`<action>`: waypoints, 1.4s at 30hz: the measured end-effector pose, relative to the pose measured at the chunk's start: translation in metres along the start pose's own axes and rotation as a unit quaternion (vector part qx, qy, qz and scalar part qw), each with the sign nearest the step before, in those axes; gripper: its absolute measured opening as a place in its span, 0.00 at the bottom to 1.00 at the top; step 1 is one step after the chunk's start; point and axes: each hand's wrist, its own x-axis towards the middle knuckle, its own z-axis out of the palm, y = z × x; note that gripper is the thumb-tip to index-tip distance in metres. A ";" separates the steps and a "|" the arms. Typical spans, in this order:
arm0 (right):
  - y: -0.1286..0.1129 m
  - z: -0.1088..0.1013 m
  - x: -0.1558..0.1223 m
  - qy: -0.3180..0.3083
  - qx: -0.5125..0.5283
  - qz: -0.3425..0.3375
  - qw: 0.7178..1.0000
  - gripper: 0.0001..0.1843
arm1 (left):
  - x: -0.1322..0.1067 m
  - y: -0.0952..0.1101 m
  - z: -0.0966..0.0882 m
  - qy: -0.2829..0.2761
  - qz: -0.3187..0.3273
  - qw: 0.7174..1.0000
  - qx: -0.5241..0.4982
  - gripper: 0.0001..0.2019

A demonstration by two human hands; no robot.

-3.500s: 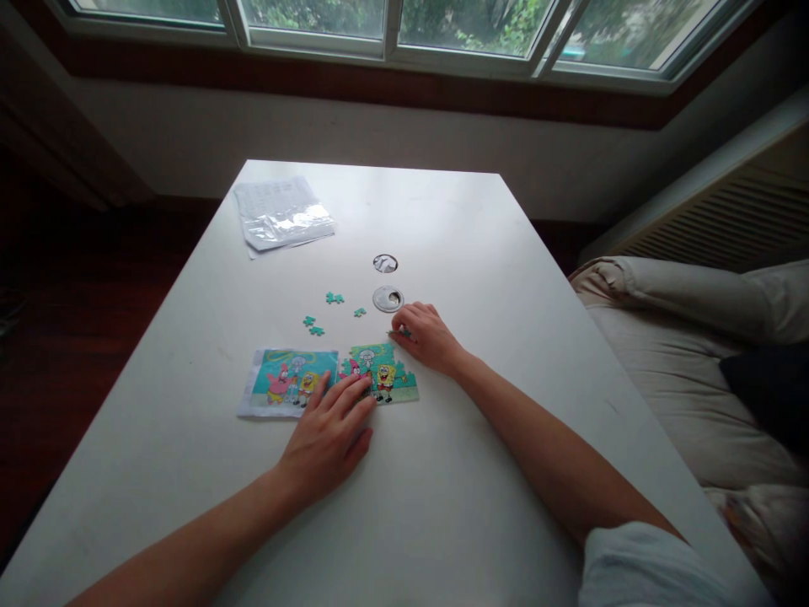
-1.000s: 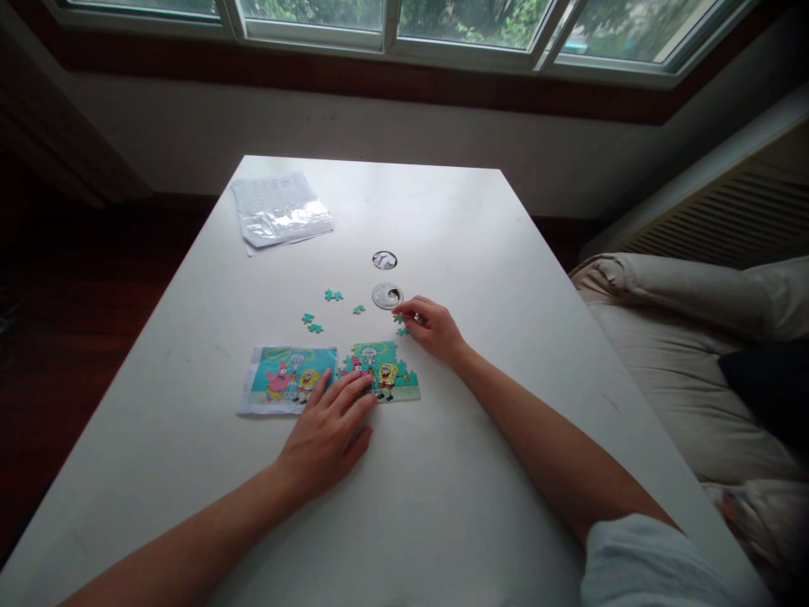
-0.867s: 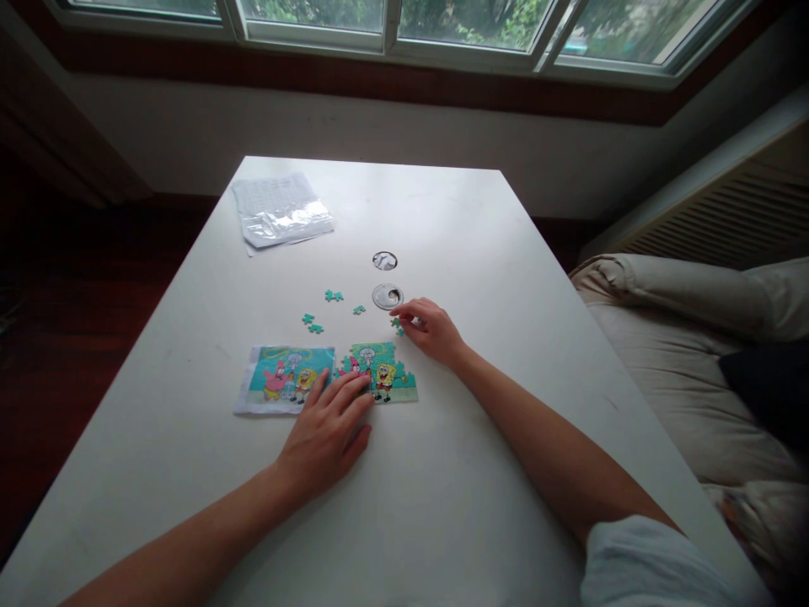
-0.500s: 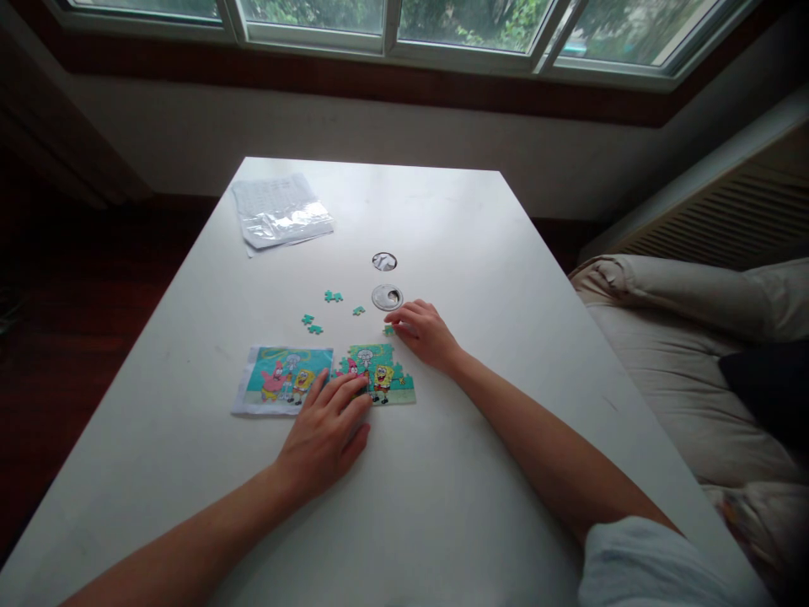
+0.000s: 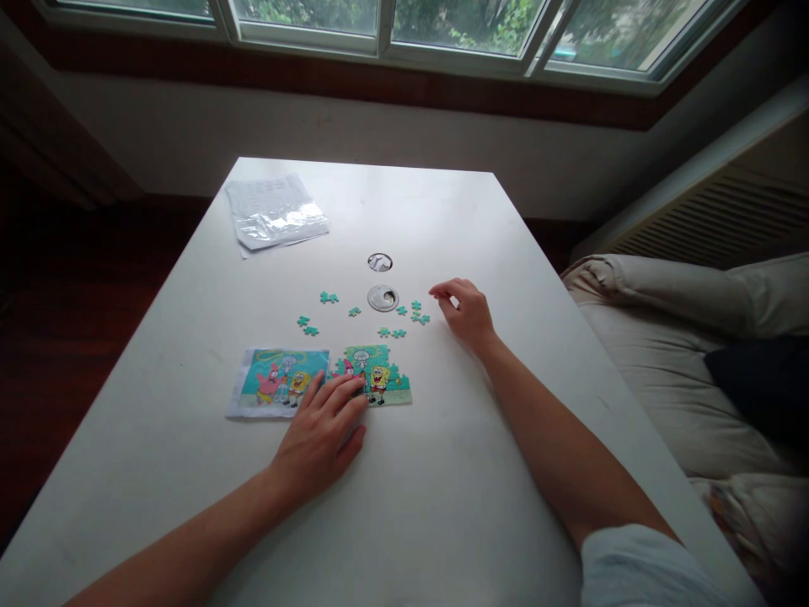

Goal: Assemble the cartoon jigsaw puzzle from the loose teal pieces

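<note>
My left hand (image 5: 329, 421) lies flat with its fingers spread, covering the lower left of a partly assembled jigsaw puzzle (image 5: 385, 379) and the right edge of a picture sheet (image 5: 253, 379) with the same cartoon figures. To the right of the loose pieces, my right hand (image 5: 466, 314) hovers just above the table, fingers bent and thumb apart, no piece visible in them. Nearest to it are several loose green puzzle pieces (image 5: 420, 318). Two more pieces (image 5: 384, 333) lie just above the assembled part, and others (image 5: 309, 330) are scattered further left.
On the white table (image 5: 506, 472), a clear plastic sleeve with papers (image 5: 278, 215) lies at the far left. Two round cable holes (image 5: 383, 298) are set into the tabletop beyond the pieces. A beige sofa (image 5: 657, 362) stands along the right side, below the window.
My right hand has moved right and slightly away from me, off the loose pieces, so several that it hid now show. My left hand stays on the puzzle.
</note>
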 end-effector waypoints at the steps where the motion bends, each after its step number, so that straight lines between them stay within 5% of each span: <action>1: 0.005 0.000 0.000 0.010 0.001 0.007 1.000 0.12 | 0.000 0.000 0.000 0.001 0.001 1.000 0.000 0.14; 8: 0.027 0.012 -0.004 -0.005 0.007 0.042 0.999 0.12 | 0.000 0.000 0.001 -0.008 0.006 1.000 0.000 0.15; 42: -0.003 0.021 -0.004 -0.084 -0.069 0.035 0.993 0.09 | 0.001 0.000 -0.001 -0.029 0.009 1.000 0.004 0.18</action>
